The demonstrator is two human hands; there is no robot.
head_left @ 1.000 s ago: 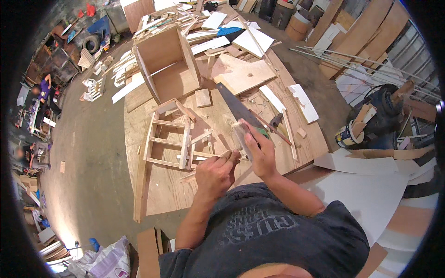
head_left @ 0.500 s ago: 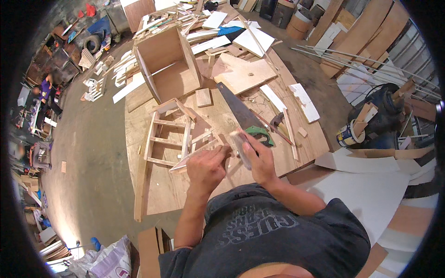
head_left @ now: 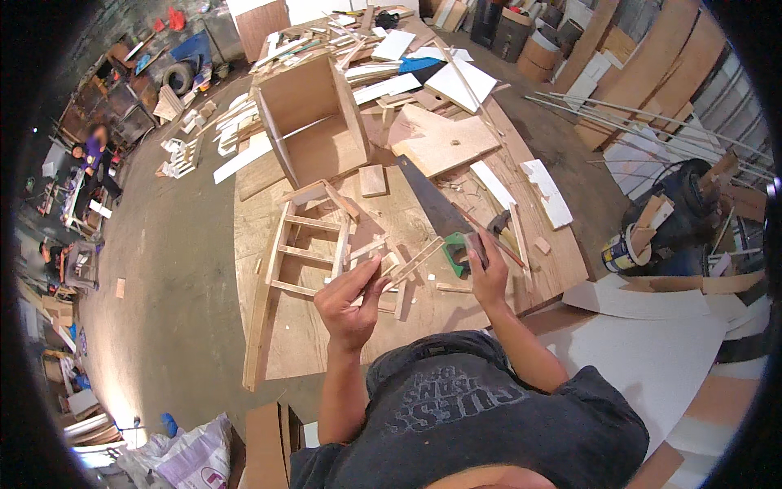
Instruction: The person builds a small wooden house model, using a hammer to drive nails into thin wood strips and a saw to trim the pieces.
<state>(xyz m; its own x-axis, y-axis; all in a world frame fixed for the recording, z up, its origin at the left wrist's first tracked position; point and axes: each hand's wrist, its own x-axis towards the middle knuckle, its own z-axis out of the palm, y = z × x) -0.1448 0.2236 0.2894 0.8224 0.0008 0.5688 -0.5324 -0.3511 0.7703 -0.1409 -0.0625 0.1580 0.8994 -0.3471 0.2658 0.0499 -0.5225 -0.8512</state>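
Pinched between the thumb and fingers of my left hand (head_left: 350, 303) is a small frame of thin wooden strips (head_left: 417, 262), tilted up off the table. My right hand (head_left: 491, 273) is closed around a sanding block (head_left: 475, 249), apart from the frame and over the handle end of a handsaw (head_left: 432, 200) with a green grip. Left of my hands, a ladder-like wooden frame (head_left: 308, 254) lies on the plywood table (head_left: 314, 338). A hammer (head_left: 498, 221) rests to the right of the saw.
Farther back on the table stands an open wooden box (head_left: 326, 155), with a small wood block (head_left: 372, 181) before it. Offcuts (head_left: 326, 41) are heaped at the far end. A white bucket (head_left: 619, 251) stands on the right. Other people (head_left: 96, 159) are at the far left.
My hands have moved apart. The sanding block has gone right, away from the piece in my left hand, and the small frame is now raised into plain view.
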